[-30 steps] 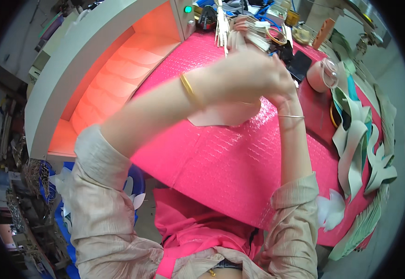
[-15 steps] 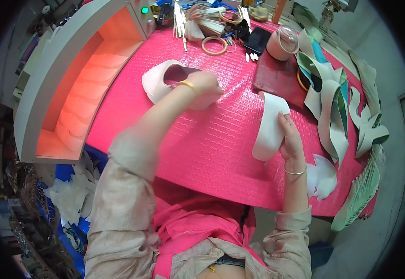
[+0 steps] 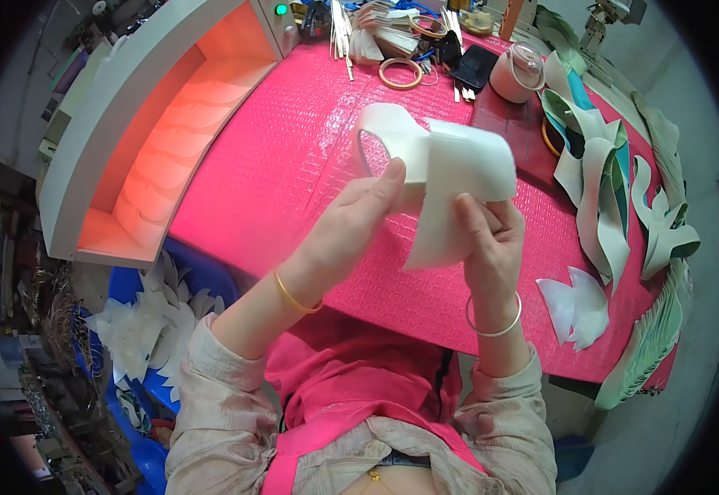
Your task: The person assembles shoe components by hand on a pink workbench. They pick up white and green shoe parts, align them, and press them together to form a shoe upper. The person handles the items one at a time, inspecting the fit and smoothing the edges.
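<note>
Above the pink table covering, my left hand (image 3: 347, 223) is closed on a cream shoe upper (image 3: 413, 148), its thumb pressed on the edge beside the oval opening. Pinched between the thumb and fingers of my right hand (image 3: 491, 243) is a white curved, flexible piece (image 3: 463, 165). This piece stands in front of the upper and hides its right part. The two overlap, but I cannot tell whether they touch. Two pointed white scraps (image 3: 574, 309) lie to the right of my right forearm.
A box glowing orange inside (image 3: 157, 140) stands at the left. Blue bins with white scraps (image 3: 141, 330) sit below it. Green and white cut pieces (image 3: 599, 190) line the right side. At the back are a round lidded pot (image 3: 515, 78), a ring (image 3: 401, 74) and a dark phone-like slab (image 3: 477, 64).
My left hand has lifted the shoe upper off the table and brought it right, toward the middle. My right hand has moved left and turned the white piece, which now overlaps the upper.
</note>
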Available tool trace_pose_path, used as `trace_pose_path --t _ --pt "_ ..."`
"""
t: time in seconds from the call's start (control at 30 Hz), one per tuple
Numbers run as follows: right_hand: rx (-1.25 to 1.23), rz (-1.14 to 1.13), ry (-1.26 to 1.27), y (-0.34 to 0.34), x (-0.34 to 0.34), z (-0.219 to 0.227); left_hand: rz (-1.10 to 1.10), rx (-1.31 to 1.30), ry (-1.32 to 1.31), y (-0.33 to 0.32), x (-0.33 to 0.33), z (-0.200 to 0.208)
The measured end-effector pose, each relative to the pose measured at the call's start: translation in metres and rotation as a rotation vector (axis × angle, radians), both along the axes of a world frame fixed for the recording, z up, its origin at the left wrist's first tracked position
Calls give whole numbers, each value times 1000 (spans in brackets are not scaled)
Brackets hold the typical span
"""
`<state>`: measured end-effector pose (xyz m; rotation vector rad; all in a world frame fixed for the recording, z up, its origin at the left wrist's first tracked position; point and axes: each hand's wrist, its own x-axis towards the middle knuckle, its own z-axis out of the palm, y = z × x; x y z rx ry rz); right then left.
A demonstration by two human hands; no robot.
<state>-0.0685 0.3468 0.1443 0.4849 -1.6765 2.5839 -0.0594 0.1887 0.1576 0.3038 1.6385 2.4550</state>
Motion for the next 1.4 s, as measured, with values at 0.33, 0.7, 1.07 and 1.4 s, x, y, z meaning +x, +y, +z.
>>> trace_pose_path --t 0.33,0.7,1.07,1.4 --pt "57 -7 9 -9 7 7 24 13 35 3 11 7" --pt "96 -90 19 -12 5 7 133 -225 -3 4 -14 20" --pt "80 -247 169 -6 2 -11 91 -216 21 14 -58 59" --pt "180 -421 210 -7 -6 -17 77 -202 -86 15 -62 63"
